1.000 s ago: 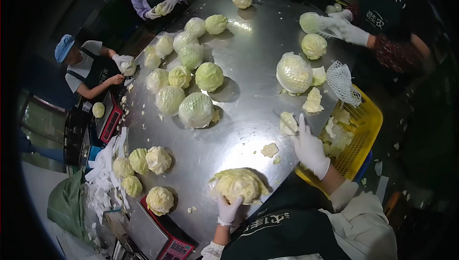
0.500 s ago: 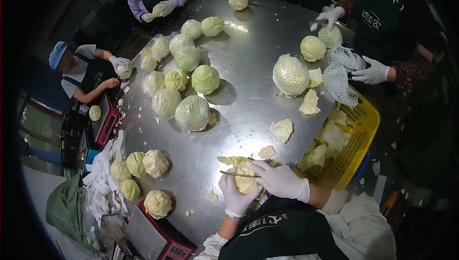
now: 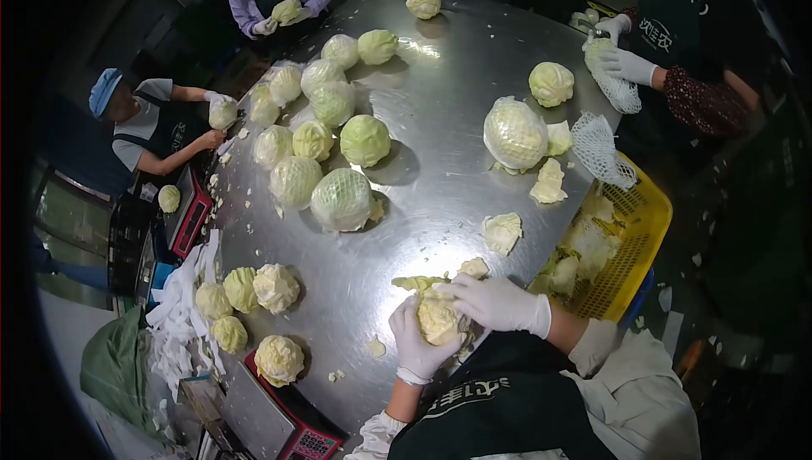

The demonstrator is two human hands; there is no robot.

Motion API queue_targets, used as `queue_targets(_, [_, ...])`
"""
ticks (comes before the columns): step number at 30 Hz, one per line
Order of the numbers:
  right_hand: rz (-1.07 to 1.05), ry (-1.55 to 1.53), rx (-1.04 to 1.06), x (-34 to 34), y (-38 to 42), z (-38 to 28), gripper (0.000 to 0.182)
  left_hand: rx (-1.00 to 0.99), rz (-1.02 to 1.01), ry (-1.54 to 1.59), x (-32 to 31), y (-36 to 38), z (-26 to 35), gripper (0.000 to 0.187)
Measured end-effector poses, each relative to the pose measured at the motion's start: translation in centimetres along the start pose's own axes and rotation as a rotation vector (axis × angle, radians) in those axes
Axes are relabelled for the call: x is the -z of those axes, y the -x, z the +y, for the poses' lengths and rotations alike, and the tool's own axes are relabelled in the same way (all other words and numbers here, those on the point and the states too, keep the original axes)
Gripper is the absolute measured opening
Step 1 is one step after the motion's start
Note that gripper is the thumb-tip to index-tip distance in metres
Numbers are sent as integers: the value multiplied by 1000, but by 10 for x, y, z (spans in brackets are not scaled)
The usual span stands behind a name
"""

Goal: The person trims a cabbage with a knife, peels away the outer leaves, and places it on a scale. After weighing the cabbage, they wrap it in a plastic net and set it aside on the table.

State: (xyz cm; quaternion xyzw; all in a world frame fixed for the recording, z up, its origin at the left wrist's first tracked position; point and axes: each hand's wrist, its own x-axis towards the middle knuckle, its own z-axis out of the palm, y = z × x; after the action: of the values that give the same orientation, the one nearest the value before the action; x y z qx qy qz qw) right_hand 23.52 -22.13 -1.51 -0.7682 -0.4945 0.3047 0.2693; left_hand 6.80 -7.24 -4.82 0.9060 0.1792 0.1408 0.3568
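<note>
The left hand (image 3: 416, 345) grasps a cabbage (image 3: 438, 320) and the right hand (image 3: 501, 304) touches it, grip unclear, the knife no longer showing, so cutting seems paused.

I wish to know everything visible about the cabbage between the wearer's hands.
The cabbage is pale yellow, roundish, with a rough, uneven surface; a greener leaf shows at its far side. No net covers the visible part. The gloved left hand cups its left side; the gloved right hand reaches over its right. It is near the close edge of the metal table; its underside is hidden.
</note>
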Motion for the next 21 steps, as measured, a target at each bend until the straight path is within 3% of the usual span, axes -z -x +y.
queue_targets(4, [69, -62, 126, -13, -14, 28, 44, -78, 10, -51, -3, -1, 3, 100])
queue_targets(7, [106, -72, 126, -3, -7, 14, 49, 6, -26, -11, 0, 0, -1, 104])
queue_targets(11, [104, -139, 197, 5, -17, 13, 55, -37, -93, -48, 3, -5, 13, 103])
queue_targets(15, [74, -242, 210, -11, -37, 32, 45, -138, -47, -56, 0, -5, 2, 96])
queue_targets(18, [91, -415, 138, -26, -41, 38, 33, -213, -36, -60, 2, -7, -4, 90])
queue_targets(20, [141, -964, -82, -37, -41, 41, 26, -235, -38, -58, 6, -6, -5, 87])
queue_targets(21, [141, -963, -81, -36, -39, 42, 26, -240, -66, -64, 8, -7, -4, 86])
